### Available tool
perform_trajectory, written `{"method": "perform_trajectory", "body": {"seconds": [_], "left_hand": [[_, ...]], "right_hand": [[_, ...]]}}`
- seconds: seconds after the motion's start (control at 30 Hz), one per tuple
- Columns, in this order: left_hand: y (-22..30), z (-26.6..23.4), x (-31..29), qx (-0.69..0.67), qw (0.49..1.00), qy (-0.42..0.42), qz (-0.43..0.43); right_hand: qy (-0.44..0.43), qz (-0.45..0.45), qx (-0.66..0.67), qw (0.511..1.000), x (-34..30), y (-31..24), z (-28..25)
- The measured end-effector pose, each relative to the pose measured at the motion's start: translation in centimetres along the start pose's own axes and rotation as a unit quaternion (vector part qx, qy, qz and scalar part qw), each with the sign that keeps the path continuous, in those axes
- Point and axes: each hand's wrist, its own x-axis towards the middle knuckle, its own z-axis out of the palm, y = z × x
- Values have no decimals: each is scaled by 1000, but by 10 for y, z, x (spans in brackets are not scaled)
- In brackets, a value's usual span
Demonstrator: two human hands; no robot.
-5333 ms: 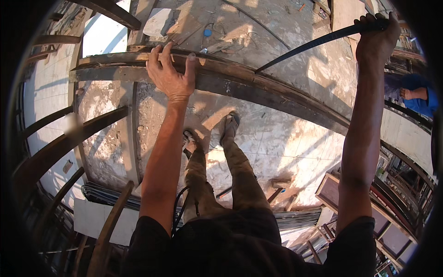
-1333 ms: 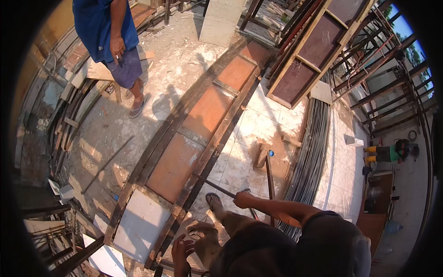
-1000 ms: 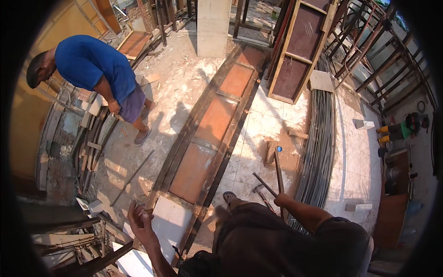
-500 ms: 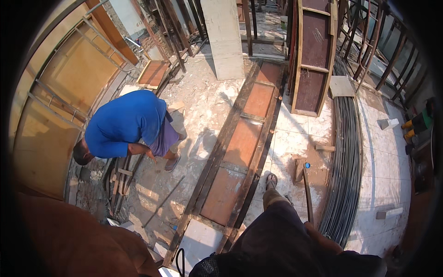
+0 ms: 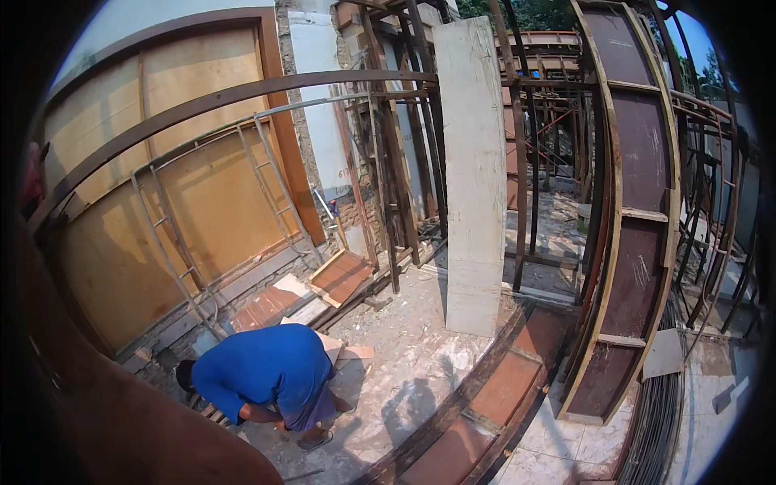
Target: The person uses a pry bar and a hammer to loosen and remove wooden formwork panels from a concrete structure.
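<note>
The left arm [image 5: 121, 404] of the person came along the left side of the view, and the left hand [image 5: 32, 184] was at the dark rim, near the end of a beam [image 5: 242, 95]. It was too dark there, so I could not tell how far this hand was open, or if it had hold of the beam. The right hand was outside the view; its state I could not tell. The beam crossed in front of yellow boards [image 5: 210, 194] and reached the posts [image 5: 408, 145] in the middle. Below, a co-worker [image 5: 267, 364] in blue shirt was bent deeply, arms down. A white board [image 5: 473, 178] stood upright. Right of it stood a brown panel [image 5: 638, 202], with rods [image 5: 655, 428] lying beside its foot.
</note>
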Motion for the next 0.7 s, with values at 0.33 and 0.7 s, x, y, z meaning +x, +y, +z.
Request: {"method": "perform_trajectory", "body": {"seconds": [0.33, 0.7], "left_hand": [[-44, 38, 49, 182, 925, 326, 62], [-240, 200, -81, -683, 604, -238, -335]], "right_hand": [[-23, -46, 102, 993, 53, -108, -51], [13, -112, 125, 986, 125, -151, 22]]}}
